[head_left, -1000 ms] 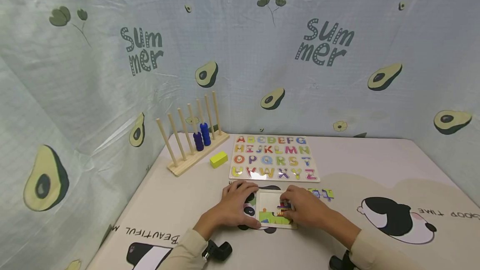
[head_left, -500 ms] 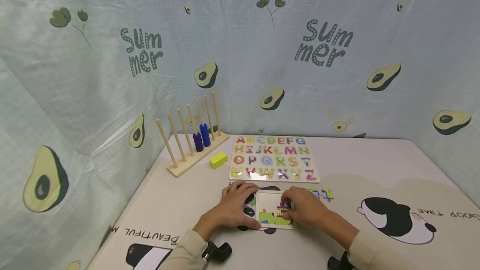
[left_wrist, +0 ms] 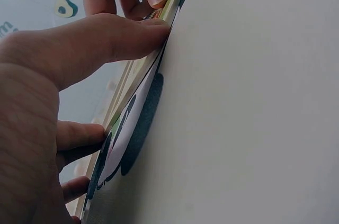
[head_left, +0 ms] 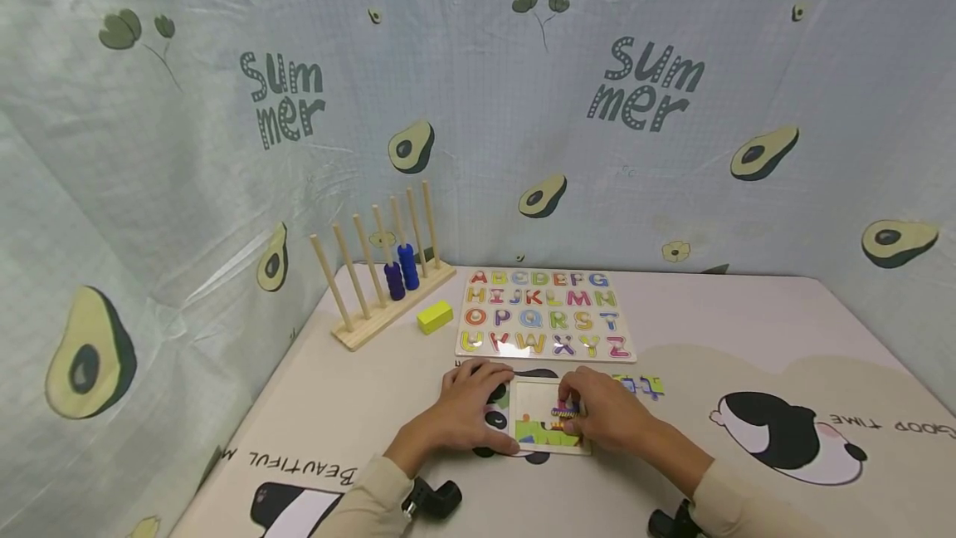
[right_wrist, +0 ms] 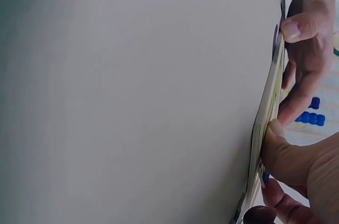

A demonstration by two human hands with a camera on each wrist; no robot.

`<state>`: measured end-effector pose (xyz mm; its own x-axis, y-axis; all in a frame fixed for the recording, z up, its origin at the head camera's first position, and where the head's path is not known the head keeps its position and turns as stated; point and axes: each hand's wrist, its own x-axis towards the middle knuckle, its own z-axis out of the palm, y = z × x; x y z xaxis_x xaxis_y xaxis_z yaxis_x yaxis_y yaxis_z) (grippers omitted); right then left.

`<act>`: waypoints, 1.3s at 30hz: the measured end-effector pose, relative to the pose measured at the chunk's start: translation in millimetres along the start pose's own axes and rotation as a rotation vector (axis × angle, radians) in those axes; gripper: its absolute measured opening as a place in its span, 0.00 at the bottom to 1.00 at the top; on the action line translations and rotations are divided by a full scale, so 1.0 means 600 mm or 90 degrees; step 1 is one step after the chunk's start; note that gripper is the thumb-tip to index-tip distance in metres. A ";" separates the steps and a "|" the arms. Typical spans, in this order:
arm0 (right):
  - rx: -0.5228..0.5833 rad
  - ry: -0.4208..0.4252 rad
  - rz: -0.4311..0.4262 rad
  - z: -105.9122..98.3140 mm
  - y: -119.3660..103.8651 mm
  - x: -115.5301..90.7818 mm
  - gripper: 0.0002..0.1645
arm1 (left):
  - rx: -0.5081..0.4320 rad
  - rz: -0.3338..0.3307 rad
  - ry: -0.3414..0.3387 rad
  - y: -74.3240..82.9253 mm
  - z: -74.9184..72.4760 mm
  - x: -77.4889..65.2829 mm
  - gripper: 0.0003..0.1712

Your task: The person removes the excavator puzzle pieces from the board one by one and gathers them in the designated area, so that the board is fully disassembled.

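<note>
A small square wooden puzzle tray (head_left: 536,391) lies on the table, its near part filled with green and other coloured jigsaw pieces. My left hand (head_left: 470,409) grips it from the left, thumb on the near edge and fingers at the far corner; the left wrist view shows the thumb (left_wrist: 140,38) along the rim. My right hand (head_left: 608,409) pinches a dark-blue and multicoloured puzzle piece (head_left: 565,412) over the right side of the tray. In the right wrist view my right thumb (right_wrist: 278,147) touches the tray's side, and the piece is mostly hidden by fingers.
Loose puzzle pieces (head_left: 648,386) lie just right of the tray. Behind it is a wooden alphabet board (head_left: 545,314). A yellow block (head_left: 436,317) and a peg stand (head_left: 396,305) with blue and purple beads stand at the back left. A patterned curtain (head_left: 478,106) backs the table.
The right fingers shift very slightly over the piece at the tray's right side. The left hand and the tray stay in place.
</note>
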<state>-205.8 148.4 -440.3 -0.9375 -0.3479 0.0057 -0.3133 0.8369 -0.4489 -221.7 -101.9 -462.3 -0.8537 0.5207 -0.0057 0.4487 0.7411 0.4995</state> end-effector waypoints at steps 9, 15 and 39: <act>0.007 -0.011 -0.016 -0.004 -0.001 0.001 0.18 | -0.002 0.003 0.000 0.002 -0.001 0.000 0.55; 0.020 -0.010 -0.004 -0.001 -0.005 0.004 0.19 | -0.002 0.003 -0.001 0.000 0.000 -0.001 0.55; 0.160 -0.003 -0.102 -0.033 0.015 0.001 0.09 | -0.007 0.002 0.001 -0.003 0.003 0.002 0.56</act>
<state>-212.2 163.7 -426.7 -0.8781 -0.4697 0.0910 -0.4099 0.6406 -0.6493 -223.0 -101.9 -464.8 -0.8526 0.5226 -0.0023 0.4489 0.7347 0.5086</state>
